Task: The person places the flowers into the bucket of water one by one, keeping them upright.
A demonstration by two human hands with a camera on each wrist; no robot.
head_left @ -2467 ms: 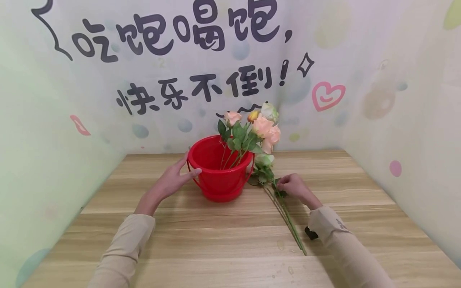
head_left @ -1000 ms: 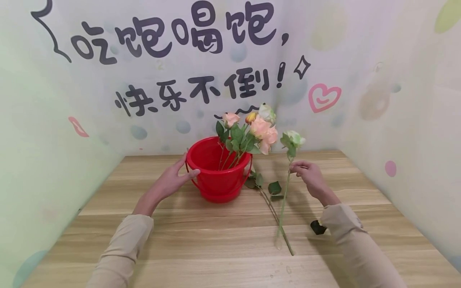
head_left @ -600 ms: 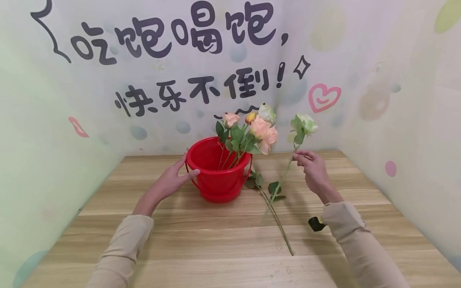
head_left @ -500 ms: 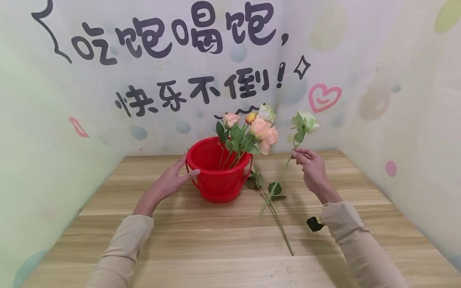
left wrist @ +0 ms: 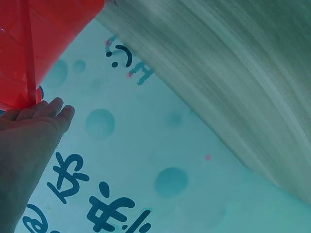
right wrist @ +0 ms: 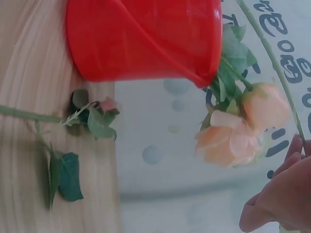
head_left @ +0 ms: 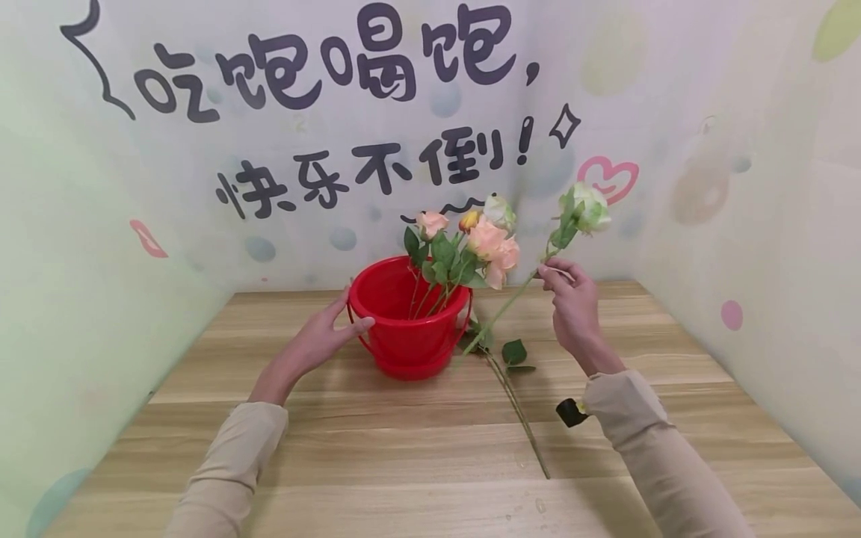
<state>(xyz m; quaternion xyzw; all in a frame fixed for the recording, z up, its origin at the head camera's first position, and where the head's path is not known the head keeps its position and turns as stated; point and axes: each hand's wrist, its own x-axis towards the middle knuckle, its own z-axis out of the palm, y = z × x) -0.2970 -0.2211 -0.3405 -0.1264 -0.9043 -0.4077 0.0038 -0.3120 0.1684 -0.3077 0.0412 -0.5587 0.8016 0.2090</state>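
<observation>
A red bucket (head_left: 410, 347) stands upright near the back of the table, holding several flowers: peach roses (head_left: 487, 237), an orange bud (head_left: 470, 220) and a white rose (head_left: 499, 213). My left hand (head_left: 316, 342) rests against its left side, thumb over the front of the rim and fingers fairly straight along the outside. Right of the bucket, my right hand (head_left: 577, 306) pinches the stem of another white rose (head_left: 592, 208) below its leaves. That rose is in the air, bloom up to the right, stem end slanting down left toward the bucket's outside.
On the wooden table (head_left: 377, 478) right of the bucket lie more flower stems (head_left: 518, 411), their heads partly hidden, with green leaves (head_left: 514, 352) beside them. A small black object (head_left: 570, 412) shows beside my right sleeve. A printed cloth wall (head_left: 303, 246) stands behind.
My right hand has picked up a white rose from the table, raised it and tilted its bloom to the right, its stem end swinging left. My left hand stays at the bucket.
</observation>
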